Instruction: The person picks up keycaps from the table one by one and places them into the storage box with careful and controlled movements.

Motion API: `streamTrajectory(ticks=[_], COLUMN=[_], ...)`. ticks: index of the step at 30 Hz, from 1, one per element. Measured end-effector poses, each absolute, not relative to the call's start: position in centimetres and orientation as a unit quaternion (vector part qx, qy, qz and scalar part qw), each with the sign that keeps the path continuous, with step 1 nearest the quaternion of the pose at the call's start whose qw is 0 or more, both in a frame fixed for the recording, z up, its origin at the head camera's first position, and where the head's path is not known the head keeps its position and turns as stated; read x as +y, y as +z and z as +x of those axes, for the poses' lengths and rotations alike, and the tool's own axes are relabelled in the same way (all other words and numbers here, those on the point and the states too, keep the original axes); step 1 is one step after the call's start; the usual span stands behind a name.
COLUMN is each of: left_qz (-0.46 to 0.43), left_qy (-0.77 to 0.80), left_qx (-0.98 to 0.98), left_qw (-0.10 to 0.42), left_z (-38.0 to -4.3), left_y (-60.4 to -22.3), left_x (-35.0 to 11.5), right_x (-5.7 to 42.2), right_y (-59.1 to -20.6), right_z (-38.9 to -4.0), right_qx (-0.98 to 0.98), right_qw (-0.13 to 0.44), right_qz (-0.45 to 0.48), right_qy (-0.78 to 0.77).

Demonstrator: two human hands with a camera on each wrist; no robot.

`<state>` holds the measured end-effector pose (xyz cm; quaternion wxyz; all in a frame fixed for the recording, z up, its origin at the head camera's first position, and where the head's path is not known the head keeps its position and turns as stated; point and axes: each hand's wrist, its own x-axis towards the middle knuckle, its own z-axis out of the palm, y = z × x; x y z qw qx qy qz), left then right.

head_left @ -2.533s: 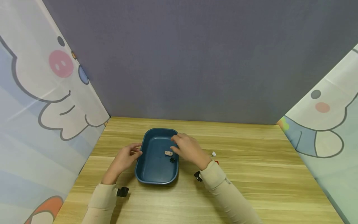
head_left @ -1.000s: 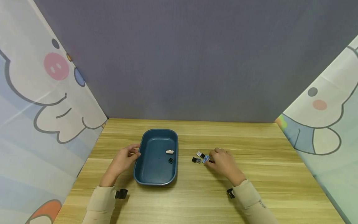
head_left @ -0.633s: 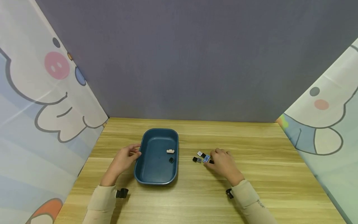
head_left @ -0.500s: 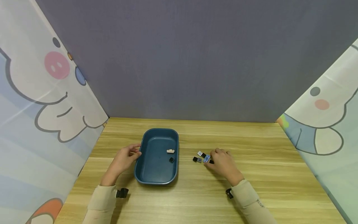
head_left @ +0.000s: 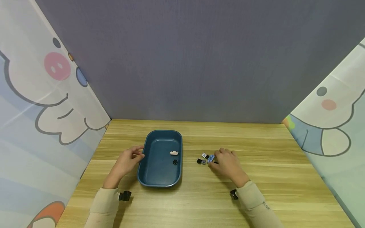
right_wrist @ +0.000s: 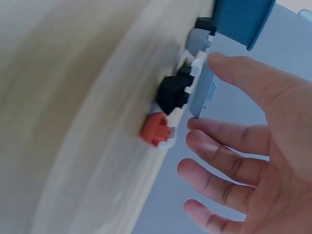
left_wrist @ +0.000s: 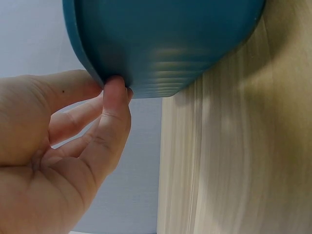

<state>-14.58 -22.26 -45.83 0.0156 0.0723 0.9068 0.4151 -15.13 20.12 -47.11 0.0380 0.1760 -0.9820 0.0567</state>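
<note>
My left hand (head_left: 125,162) pinches the left rim of a dark blue plastic tray (head_left: 159,185), thumb and fingertips at its edge in the left wrist view. Inside the tray lie a small white piece (head_left: 174,153) and a small black square piece (head_left: 175,162). To the right, my right hand (head_left: 229,164) pinches a small light blue rectangular piece (right_wrist: 204,92) by its ends between thumb and index finger, the other fingers spread loosely. Close to it sit small blocky pieces: a red one (right_wrist: 156,129), a black one (right_wrist: 173,93) and a grey one (right_wrist: 197,41).
Just right of the tray, a white piece (head_left: 204,155) and another black piece (head_left: 199,161) lie on the wooden table (head_left: 182,209). A grey panel (head_left: 182,63) rises behind the table. Cartoon-printed sheets (head_left: 25,152) stand at both sides.
My right hand has moved from over the tray to the small pieces at the right, and the light blue piece has tilted up between its fingertips. My left hand stays at the tray's rim.
</note>
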Motion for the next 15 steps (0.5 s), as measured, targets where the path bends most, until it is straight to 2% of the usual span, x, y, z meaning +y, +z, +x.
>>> streamTrajectory(ticks=[15], left_qz=[0.072], left_qy=[0.415], left_qx=[0.907], left_qw=[0.007], left_z=[-14.6], left_y=[-46.0], left_x=[-22.2], right_x=[16.7], right_y=[-44.3], right_z=[-15.8], right_qx=[-0.968], right_qw=[0.09], right_qz=[0.217], right_qy=[0.087])
